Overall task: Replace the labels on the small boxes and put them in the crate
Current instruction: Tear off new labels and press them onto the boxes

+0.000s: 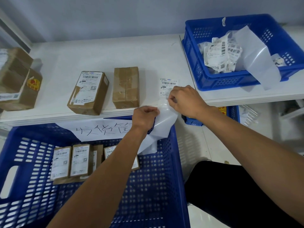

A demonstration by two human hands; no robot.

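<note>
From where I stand, a fresh label lies printed side up near the front edge of the white table, just right of a bare brown box that carries no label. The label's near end meets a glossy backing sheet, which curls down over the table edge and hangs across the rim of the big blue crate. The right grip pinches the label's near corner between thumb and fingertip. The left grip is clenched on the upper edge of the backing sheet, so I take it the two are being peeled apart.

The label looks thin, limp and almost weightless, and its underside will be sticky once free. I'd expect it to curl and cling to itself or to a finger. It is best held by one corner or a short edge, kept taut, and laid onto the box from one end. The backing looks slick and floppy and wants a firm pinch close to the peel line. The box seems light and stiff, easy to lift by its long sides.

Left of it stands another box with a torn label, and several cleanly labelled boxes lie side by side in the crate. A smaller blue bin at the far right holds crumpled labels
</note>
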